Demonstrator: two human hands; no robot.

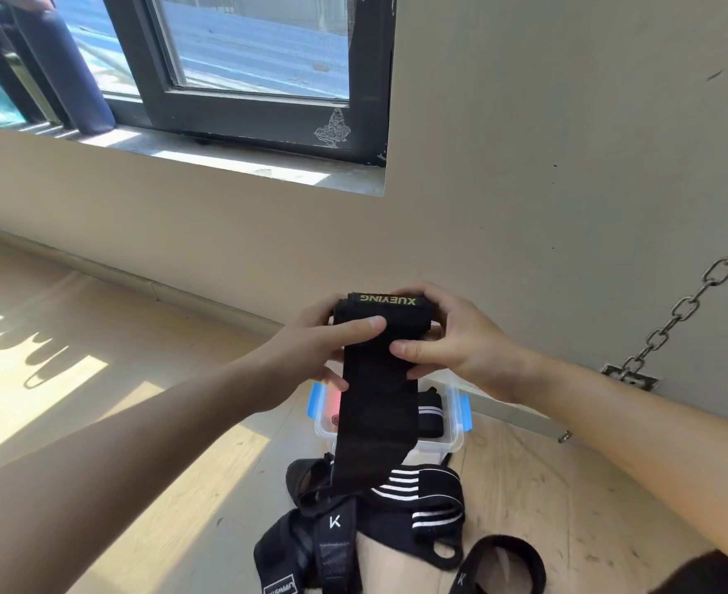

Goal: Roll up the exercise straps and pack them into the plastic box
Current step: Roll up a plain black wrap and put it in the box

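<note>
My left hand (311, 349) and right hand (452, 340) grip the strap (375, 422) roll with curled fingers, tail hanging free so it winds tight.

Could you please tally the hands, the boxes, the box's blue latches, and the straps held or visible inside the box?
hands: 2, left hand, right hand
plastic box: 1
blue latches: 2
held strap: 1
striped strap in box: 1
total: 7
</note>
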